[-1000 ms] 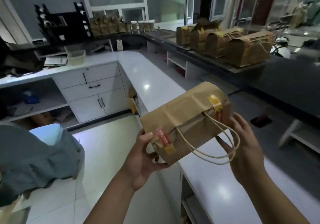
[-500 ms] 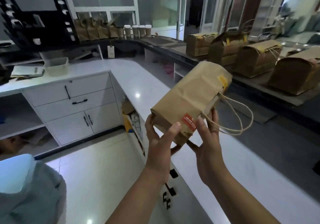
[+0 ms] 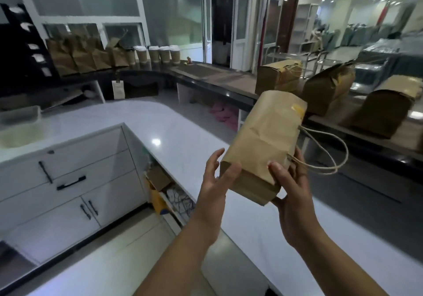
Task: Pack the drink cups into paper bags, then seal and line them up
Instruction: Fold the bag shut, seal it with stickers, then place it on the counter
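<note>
A sealed brown paper bag with a yellow sticker and twine handles is held in the air above the white counter, its folded top pointing away from me. My right hand grips its near end from below and the right side. My left hand is at the bag's left near corner, thumb touching it, fingers spread. Three sealed bags lie in a row on the dark raised counter at the right. Several lidded drink cups stand at the far back next to upright open bags.
White drawers and cabinet doors fill the left below the counter. An open shelf with clutter sits under the counter near my left forearm. A clear plastic tub stands at the far left. Glass doors lie beyond.
The bag has turned so its red sticker is out of sight and has moved up and right toward the dark counter. My left hand's fingers have loosened. The view has swung right.
</note>
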